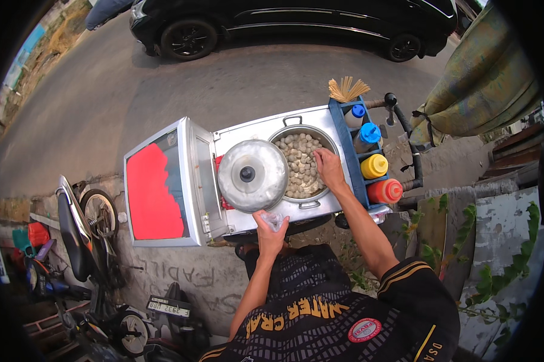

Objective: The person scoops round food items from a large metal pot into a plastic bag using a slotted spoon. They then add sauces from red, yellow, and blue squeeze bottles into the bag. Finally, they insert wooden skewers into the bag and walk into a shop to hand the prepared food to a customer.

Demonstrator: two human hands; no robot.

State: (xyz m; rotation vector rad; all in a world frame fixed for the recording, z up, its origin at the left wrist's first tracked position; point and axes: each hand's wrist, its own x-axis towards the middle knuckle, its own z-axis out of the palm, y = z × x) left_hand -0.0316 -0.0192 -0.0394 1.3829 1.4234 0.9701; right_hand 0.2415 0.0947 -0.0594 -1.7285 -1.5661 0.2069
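1. Beyond the far edge of the worktop runs a grey asphalt road, with a black car side-on across it.
2. Past the near-left corner, motorbikes stand around concrete paving marked with scrawled lettering.
3. Off the right edge hangs a patterned cloth.
4. Outside the near-right corner, weathered grey boards carry green creeper.
5. Daylight falls, shadow beneath the car.

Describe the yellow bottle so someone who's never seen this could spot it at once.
This side of the black car stands a metal-topped cart. At its right end, past the right hand, is a blue rack. Its yellow bottle sits between a blue-capped bottle and the red bottle, the only yellow one there.
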